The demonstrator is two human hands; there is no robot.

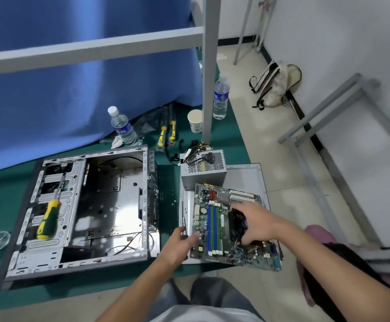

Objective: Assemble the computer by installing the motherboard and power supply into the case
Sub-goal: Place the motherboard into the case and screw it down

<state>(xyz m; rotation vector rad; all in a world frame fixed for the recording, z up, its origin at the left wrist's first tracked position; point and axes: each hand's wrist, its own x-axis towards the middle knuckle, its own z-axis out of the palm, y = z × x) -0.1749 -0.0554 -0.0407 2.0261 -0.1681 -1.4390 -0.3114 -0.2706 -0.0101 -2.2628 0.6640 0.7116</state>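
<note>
Under both hands, motherboard.

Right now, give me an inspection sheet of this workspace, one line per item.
Surface: green mat over pale floor tiles.
Job's things: open computer case lying on its side, empty inside; motherboard on the grey side panel; power supply behind it, outside the case.
Clutter: yellow-green screwdriver lying on the case's drive cage; two water bottles; paper cup; packaged tools.
Hands: left hand at the motherboard's left edge; right hand on its black cooler.
Cables: power supply leads bundled on top of it; loose wires in the case bottom.
Surroundings: blue curtain, grey frame post, backpack by the wall.
</note>
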